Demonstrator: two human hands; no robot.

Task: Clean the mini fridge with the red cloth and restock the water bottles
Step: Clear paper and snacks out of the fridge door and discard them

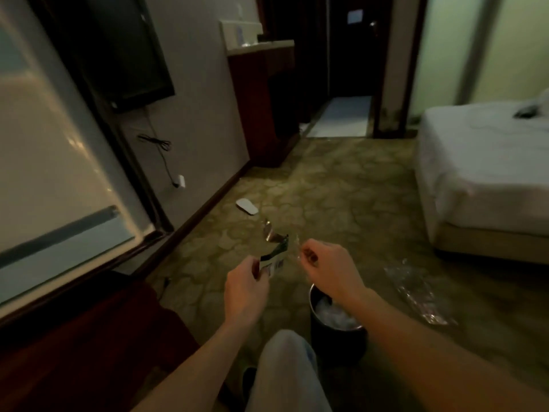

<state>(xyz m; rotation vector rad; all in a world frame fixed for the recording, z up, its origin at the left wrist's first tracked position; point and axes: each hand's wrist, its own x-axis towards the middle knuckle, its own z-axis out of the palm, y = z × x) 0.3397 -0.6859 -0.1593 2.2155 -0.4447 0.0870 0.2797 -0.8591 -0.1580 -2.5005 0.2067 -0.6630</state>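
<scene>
Left hand point(245, 285) pinches a torn foil wrapper point(274, 251) by its lower edge, held above the carpet point(341, 197). Right hand point(323, 263) is curled, pinching a thin clear strip point(298, 248) just right of the wrapper. Open fridge door point(59, 173) stands at left, well apart from both hands. Bin point(335, 322) sits below the right wrist. Red cloth and water bottles: cannot tell where.
</scene>
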